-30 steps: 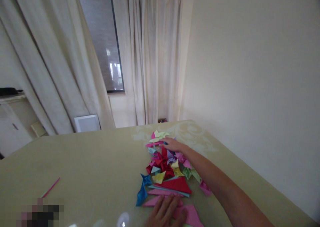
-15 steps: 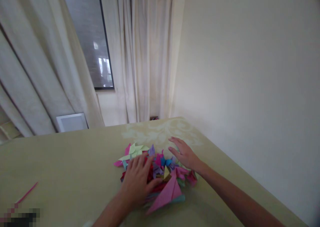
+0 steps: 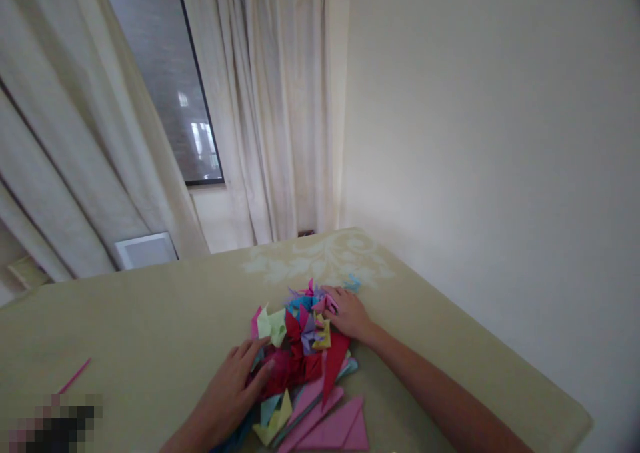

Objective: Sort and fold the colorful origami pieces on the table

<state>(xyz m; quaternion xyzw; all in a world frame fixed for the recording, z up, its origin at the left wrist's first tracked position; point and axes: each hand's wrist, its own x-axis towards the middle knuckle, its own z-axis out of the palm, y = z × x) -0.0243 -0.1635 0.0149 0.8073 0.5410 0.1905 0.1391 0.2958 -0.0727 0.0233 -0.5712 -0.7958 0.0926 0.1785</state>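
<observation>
A heap of folded paper pieces (image 3: pixel 300 346), crisp, pointed and matte in pink, red, blue, yellow and lilac, sits on the smooth, glossy beige table (image 3: pixel 150 320). The left hand (image 3: pixel 233 393) lies open, fingers flat against the heap's 8 o'clock edge. The right hand (image 3: pixel 350 314) rests open at its 2 o'clock, gripping nothing.
</observation>
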